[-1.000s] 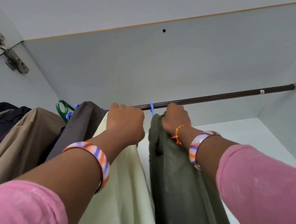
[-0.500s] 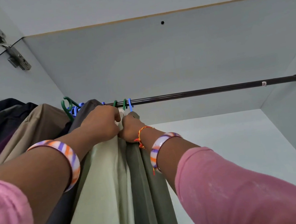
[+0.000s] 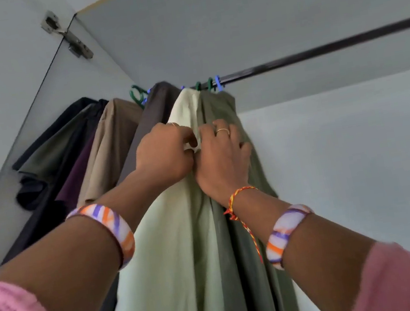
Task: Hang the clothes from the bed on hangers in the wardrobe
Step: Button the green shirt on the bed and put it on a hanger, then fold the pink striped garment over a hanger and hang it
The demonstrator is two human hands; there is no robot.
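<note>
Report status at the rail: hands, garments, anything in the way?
Left hand pinching pale green garment. Right hand flat on olive garment; both hung on rail. Nothing blocking; rail bare to the right.

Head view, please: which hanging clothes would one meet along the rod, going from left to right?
Black garment → purple garment → tan garment → dark grey garment → pale green garment → olive green garment, then bare rod.

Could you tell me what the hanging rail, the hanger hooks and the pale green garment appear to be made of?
Rail: likely metal, dark and glossy, with a light streak along it. Hanger hooks: probably plastic, in solid green and blue. Pale green garment: thin woven cloth, matte, falling in soft folds.
</note>
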